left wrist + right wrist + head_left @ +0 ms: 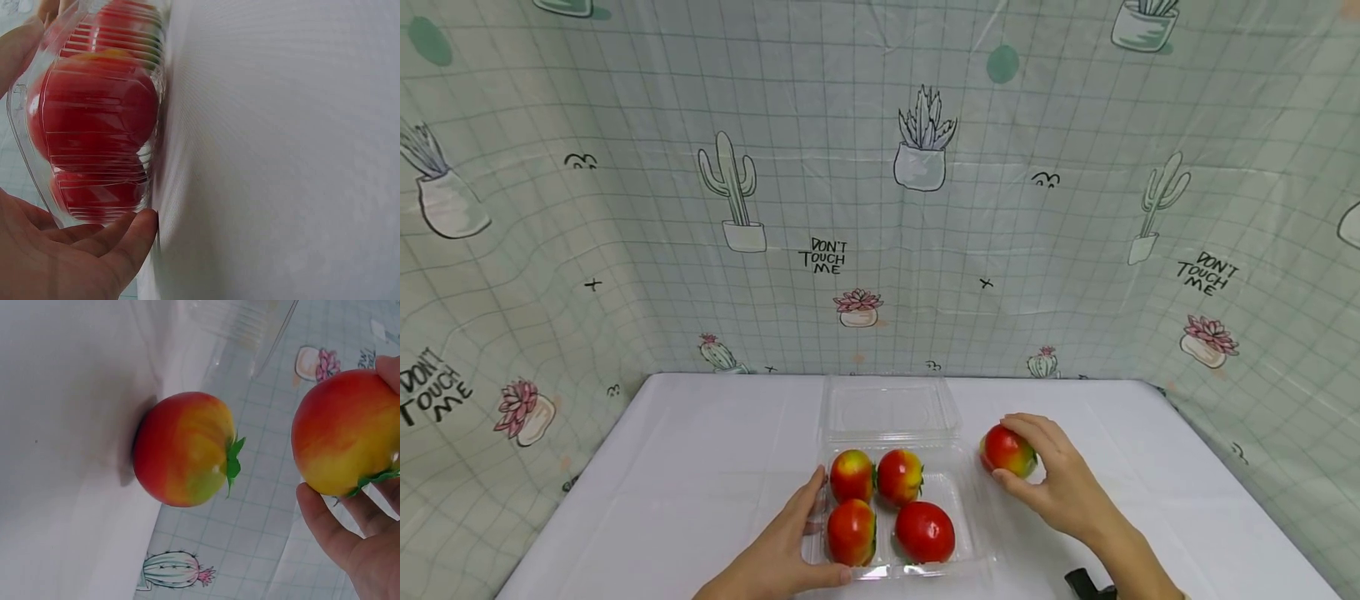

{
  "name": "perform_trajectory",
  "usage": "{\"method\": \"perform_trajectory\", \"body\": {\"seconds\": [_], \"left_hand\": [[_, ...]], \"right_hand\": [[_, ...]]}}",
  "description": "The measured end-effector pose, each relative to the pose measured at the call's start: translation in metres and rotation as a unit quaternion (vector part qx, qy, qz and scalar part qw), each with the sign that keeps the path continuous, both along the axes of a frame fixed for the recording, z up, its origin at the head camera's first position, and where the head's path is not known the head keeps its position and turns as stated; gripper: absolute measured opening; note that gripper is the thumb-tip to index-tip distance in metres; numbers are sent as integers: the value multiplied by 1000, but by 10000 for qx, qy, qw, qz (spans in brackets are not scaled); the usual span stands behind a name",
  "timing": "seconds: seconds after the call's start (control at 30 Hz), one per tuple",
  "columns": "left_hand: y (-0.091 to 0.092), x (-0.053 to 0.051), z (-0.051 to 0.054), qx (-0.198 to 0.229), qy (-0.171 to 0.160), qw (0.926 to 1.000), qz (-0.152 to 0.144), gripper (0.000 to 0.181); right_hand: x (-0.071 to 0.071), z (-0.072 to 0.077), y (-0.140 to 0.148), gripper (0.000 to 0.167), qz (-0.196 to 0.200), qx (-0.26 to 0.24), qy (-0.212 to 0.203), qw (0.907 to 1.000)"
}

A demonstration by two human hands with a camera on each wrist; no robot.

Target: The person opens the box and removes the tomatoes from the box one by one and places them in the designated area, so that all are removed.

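A clear plastic clamshell box (pixel 973 533) stands on the table with its lid (pixel 887 408) folded back. Several red-and-yellow tomatoes (pixel 925 532) sit inside it, seen through the ribbed wall in the left wrist view. My left hand (pixel 786 542) grips the box's near left corner, thumb along the front and fingers (pixel 131 240) against the side. To the right of the box, my right hand (pixel 1060 483) holds a tomato (pixel 344 434) with a green calyx, raised off the table. Another tomato (pixel 184 450) rests on the table beside it; in the head view it is mostly hidden.
A white cloth covers the table (pixel 715 450). Behind and at both sides hangs a grid-patterned curtain (pixel 880 208) with printed potted plants. Near the right wrist lies a black strap-like piece (pixel 1086 583) at the lower edge of the head view.
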State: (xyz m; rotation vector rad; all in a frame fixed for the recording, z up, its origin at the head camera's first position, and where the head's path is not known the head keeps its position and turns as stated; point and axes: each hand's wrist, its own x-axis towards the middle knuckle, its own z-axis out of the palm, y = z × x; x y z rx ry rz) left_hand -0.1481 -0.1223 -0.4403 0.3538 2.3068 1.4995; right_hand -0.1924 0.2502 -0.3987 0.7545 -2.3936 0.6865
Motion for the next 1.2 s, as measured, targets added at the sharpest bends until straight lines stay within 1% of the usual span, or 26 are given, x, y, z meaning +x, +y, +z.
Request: {"method": "perform_trajectory", "body": {"seconds": [0.27,0.47,0.57,0.7,0.83,0.9,1.1,1.2], "left_hand": [[0,0,-1,36,-8,10000,-22,116],[0,0,0,-11,-26,10000,8,116],[0,0,0,3,-17,10000,6,116],[0,0,0,2,-2,10000,10,116],[0,0,0,-11,-38,10000,25,117],[0,0,0,-18,-53,10000,27,117],[0,1,1,-43,-17,10000,-1,116],[0,1,1,-42,7,10000,-5,116]], "right_hand": [[-1,0,7,59,-31,104,159,9998],[-6,-1,15,61,-51,186,332,9993],[-9,-1,20,62,-86,166,356,9992],[-10,0,25,64,-276,167,204,9993],[-11,-1,31,63,-590,282,28,9979],[-12,-1,34,62,-693,338,6,9970],[-15,-2,41,59,-750,335,154,9965],[-17,-2,46,58,-786,322,155,9963]]}}
